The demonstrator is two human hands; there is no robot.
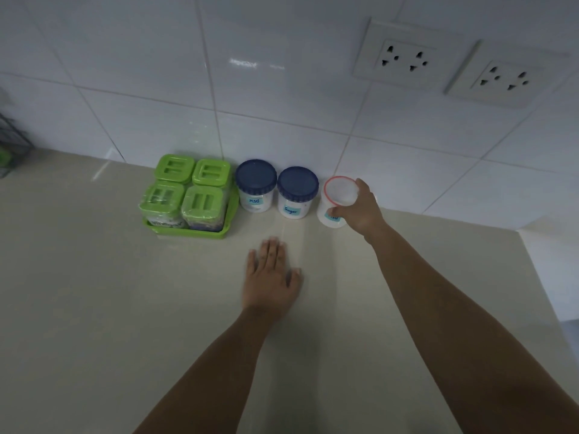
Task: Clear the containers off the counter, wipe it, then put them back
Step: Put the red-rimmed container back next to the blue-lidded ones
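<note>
Along the back edge of the beige tabletop (pixel 94 292), against the white tiled wall (pixel 266 89), the containers stand in a row. The green tray (pixel 188 230) sits furthest left in that row and carries four green-lidded jars (pixel 188 191) packed two by two. Just beside it to the right stands the blue-lidded jar marked MSG (pixel 255 186), then the blue-lidded jar marked Sugar (pixel 297 193), the two close together but not clearly touching. Last in the row is the white jar with a red-rimmed lid (pixel 336 202); its blue label is partly hidden and unreadable. The right hand (pixel 360 208) has its grip wrapped around this jar from the right side, thumb in front on the label and fingers behind the lid. The jar's base is at the tabletop; whether it is lifted cannot be told. The left hand (pixel 271 277) lies palm down with its grip spread flat, holding nothing, in front of the Sugar jar and well apart from it. Two wall sockets (pixel 454 67) sit on the tiles above right
</note>
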